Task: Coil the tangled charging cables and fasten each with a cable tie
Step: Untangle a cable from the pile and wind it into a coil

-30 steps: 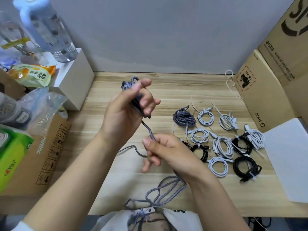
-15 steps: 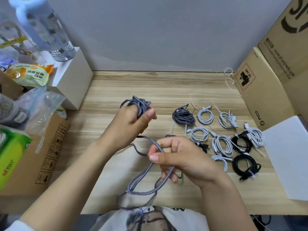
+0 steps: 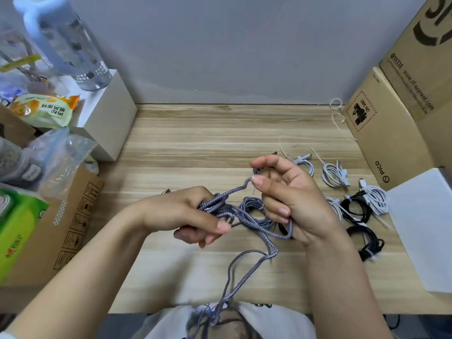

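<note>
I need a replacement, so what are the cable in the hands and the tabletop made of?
Grey cable: apparently braided fabric sheath, matte; a woven zigzag pattern shows. Tabletop: pale wood or wood-look laminate, smooth, with printed-looking grain stripes; I cannot tell which.

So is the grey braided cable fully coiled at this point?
No, partly: the left hand grips a bundle of the grey braided cable, but loose loops hang off the table edge.

Bare forearms; white printed t-shirt (image 3: 166, 324).

Left hand (image 3: 181, 214) clenched, right hand (image 3: 293, 204) seemingly half-curled.
</note>
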The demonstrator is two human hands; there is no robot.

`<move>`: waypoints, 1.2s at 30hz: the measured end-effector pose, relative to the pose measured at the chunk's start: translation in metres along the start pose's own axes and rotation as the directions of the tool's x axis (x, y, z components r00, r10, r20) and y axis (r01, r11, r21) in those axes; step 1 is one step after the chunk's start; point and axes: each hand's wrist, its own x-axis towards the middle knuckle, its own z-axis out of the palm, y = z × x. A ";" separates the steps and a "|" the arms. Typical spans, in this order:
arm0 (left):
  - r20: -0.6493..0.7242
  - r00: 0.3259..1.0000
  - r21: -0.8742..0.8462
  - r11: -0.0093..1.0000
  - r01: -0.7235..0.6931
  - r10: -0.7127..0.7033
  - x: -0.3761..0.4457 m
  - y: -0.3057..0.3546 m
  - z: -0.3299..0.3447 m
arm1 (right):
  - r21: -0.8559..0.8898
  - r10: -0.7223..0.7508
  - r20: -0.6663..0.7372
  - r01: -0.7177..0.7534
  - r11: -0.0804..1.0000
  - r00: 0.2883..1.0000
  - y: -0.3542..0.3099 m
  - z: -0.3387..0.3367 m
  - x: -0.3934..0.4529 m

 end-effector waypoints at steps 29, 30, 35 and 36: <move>-0.590 0.661 0.621 0.784 0.006 0.463 0.037 -0.004 0.000 | -0.380 0.280 0.146 -0.207 0.902 0.949 0.009 0.009 -0.016; -0.574 0.718 0.547 0.837 -0.020 0.393 0.035 -0.004 -0.001 | -0.369 0.268 0.145 -0.199 0.908 0.953 0.008 0.007 -0.016; -0.367 0.918 0.357 0.934 -0.011 0.151 0.028 0.005 -0.001 | -0.207 0.260 0.153 -0.227 0.952 0.953 0.015 0.003 -0.013; -0.371 0.919 0.365 0.931 0.014 0.131 0.026 0.007 -0.004 | -0.191 0.261 0.149 -0.231 0.954 0.954 0.017 0.002 -0.013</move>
